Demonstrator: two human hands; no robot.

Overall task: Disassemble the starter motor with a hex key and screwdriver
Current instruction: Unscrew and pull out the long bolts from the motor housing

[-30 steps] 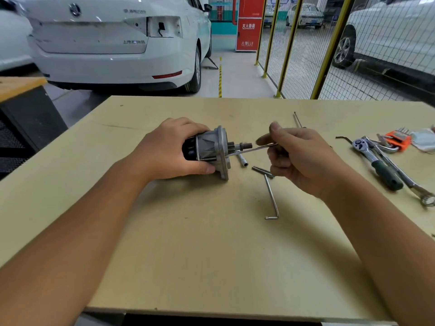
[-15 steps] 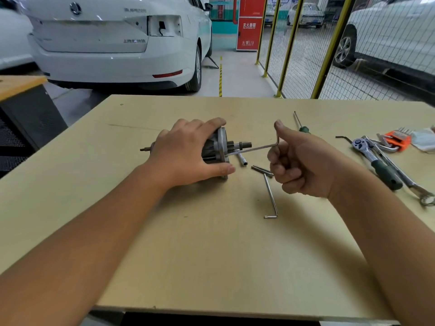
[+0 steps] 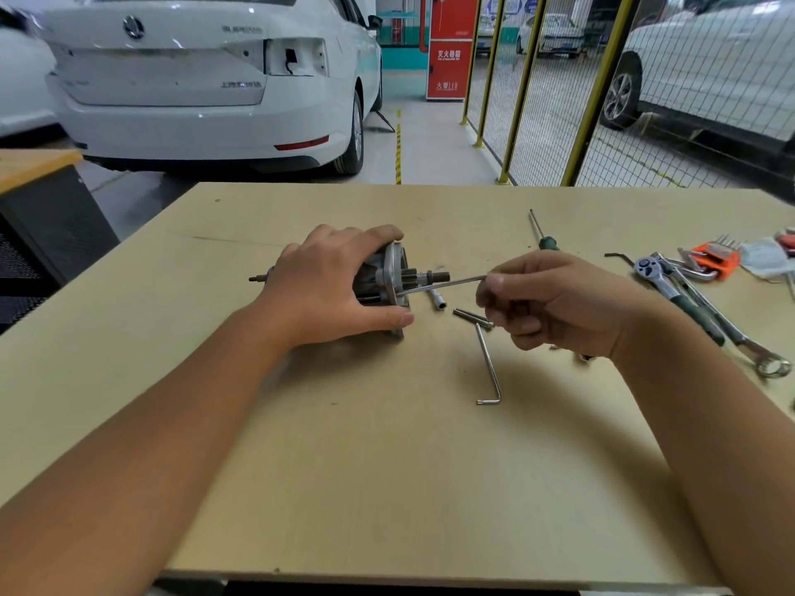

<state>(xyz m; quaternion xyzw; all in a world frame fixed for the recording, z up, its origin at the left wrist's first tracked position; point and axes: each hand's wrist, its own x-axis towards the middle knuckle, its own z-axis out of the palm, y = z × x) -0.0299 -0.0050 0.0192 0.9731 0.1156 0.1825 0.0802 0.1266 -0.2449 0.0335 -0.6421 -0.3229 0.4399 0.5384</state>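
Since previous frame: right hand (image 3: 555, 305) rotated thumb down, pinching thin silver hex key (image 3: 447, 284); left hand (image 3: 327, 286) still clamps grey metal starter motor (image 3: 389, 279) on tan wooden table (image 3: 387, 488).

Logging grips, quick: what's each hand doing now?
Left hand: grips the starter motor.
Right hand: pinches the hex key.

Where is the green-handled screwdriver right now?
In the head view the screwdriver lies untouched on the table, on the far right side, just beyond the right hand and left of the ratchet.
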